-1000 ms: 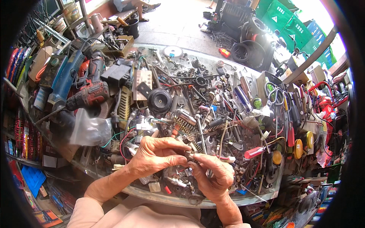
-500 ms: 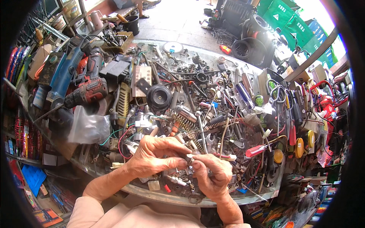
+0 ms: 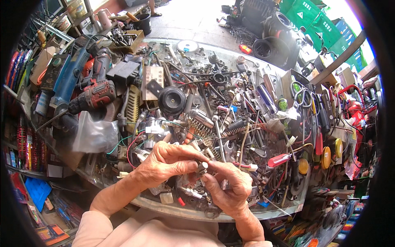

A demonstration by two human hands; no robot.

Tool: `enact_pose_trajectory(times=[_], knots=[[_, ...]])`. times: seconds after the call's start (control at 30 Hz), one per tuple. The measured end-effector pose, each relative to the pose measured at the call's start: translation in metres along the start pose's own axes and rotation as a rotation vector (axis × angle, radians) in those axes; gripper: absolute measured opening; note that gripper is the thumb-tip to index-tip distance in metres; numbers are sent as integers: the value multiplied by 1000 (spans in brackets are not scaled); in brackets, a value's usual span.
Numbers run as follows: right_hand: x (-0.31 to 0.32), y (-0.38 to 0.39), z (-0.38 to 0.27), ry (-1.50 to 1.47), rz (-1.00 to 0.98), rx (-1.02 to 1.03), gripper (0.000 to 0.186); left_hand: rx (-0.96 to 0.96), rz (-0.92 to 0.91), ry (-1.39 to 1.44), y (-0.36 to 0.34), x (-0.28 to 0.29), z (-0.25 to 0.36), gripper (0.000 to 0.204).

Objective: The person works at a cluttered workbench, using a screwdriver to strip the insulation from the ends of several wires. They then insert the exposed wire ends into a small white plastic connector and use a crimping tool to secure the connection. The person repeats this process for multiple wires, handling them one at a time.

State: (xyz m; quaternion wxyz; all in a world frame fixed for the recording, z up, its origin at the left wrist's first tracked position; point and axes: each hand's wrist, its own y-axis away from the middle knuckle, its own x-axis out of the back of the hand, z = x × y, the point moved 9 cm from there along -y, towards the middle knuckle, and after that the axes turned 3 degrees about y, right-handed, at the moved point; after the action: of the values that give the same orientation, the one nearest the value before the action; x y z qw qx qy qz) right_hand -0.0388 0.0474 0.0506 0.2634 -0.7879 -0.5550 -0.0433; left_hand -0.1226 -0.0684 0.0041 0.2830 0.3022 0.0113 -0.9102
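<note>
Turned slightly since the earlier frame, a small metal part now sits more exposed, pale round end showing, pinched in the fingertip grip of left hand and right hand above the cluttered bench.

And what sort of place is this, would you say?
Probably a small repair workshop or stall. A red-and-black power drill lies at the left, the table is heaped with loose parts such as a coil spring, and a red-handled screwdriver lies toward the right.
</note>
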Motion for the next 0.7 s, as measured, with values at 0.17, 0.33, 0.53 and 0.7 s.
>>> enact_pose_trajectory(times=[0.17, 0.33, 0.53, 0.7], knots=[[-1, 1, 3, 4, -10, -50, 34, -43, 57, -30, -1, 2, 1, 34], [1, 1, 5, -7, 21, 21, 35, -126, 112, -118, -1, 2, 3, 23], [9, 0, 3, 3, 101, -5, 33, -195, -38, -356, 5, -14, 10, 37], [7, 0, 1, 12, 93, 46, 30, -227, 21, -538, 7, -9, 10, 47]])
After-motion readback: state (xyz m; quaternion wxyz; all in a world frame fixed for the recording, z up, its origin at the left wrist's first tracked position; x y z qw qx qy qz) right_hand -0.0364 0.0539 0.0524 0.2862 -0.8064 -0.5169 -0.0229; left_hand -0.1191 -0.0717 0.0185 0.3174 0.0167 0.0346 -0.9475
